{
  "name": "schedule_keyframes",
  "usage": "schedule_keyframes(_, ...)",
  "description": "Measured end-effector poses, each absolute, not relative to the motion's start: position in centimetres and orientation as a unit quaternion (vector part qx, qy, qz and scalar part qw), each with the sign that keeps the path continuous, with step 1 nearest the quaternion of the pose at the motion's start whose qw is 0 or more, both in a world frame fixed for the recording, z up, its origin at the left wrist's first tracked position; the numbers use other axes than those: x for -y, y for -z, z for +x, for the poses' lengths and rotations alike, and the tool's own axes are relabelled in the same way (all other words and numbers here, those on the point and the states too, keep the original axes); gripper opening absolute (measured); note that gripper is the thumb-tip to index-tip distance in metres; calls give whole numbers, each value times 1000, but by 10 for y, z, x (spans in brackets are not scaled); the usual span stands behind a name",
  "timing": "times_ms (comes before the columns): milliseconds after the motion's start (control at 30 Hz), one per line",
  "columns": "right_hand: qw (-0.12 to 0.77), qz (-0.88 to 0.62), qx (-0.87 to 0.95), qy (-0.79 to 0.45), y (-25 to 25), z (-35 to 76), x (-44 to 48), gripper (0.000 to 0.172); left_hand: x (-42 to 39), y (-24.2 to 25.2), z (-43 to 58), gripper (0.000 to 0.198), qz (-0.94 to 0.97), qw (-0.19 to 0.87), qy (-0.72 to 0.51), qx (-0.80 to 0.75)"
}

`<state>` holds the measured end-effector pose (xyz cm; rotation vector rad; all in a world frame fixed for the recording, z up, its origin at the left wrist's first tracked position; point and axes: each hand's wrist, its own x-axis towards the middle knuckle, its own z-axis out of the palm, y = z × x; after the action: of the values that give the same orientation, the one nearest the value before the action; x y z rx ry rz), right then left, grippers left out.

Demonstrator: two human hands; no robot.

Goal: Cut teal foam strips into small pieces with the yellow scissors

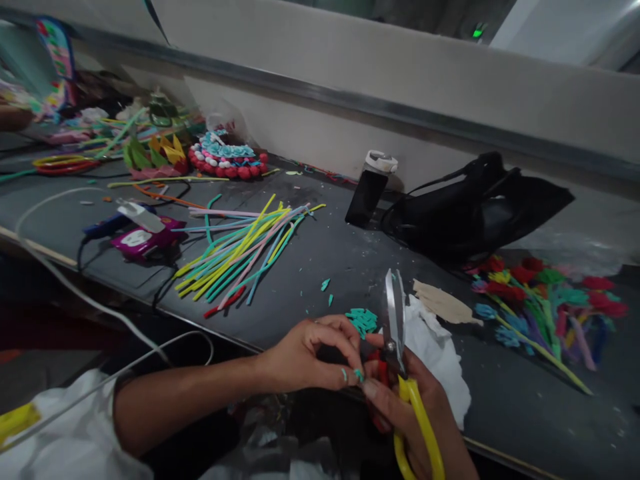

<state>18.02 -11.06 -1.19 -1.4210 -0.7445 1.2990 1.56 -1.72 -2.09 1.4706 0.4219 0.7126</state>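
My right hand (415, 413) grips yellow-handled scissors (397, 333) at the table's near edge, with the blades shut and pointing away. My left hand (313, 357) is curled in a pinch just left of the blades, and small teal foam bits (357, 375) stick to its fingertips. A little heap of cut teal pieces (363, 320) lies on the dark table (320, 267) right behind the fingers, next to crumpled white tissue (435, 347).
A fan of coloured foam strips (240, 250) lies left of centre. A glue gun (133, 223) with cables sits further left. Behind are finished foam ornaments (225, 157), a dark bottle (370, 190) and a black bag (475, 210). Foam flowers (540, 300) lie right.
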Motion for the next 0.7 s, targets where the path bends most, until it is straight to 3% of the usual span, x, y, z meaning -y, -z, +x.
schedule_keyframes(200,554,-574,310,-518,15,175,110,52,18,21,17,10,650,667,-305,-197)
schedule_keyframes(400,561,-585,341,-476,10,174,107,49,27,32,23,14,533,759,-305,-215)
schedule_keyframes(700,568,-631,379,-369,12,167,111,39,35,36,28,18,438,808,-310,-245)
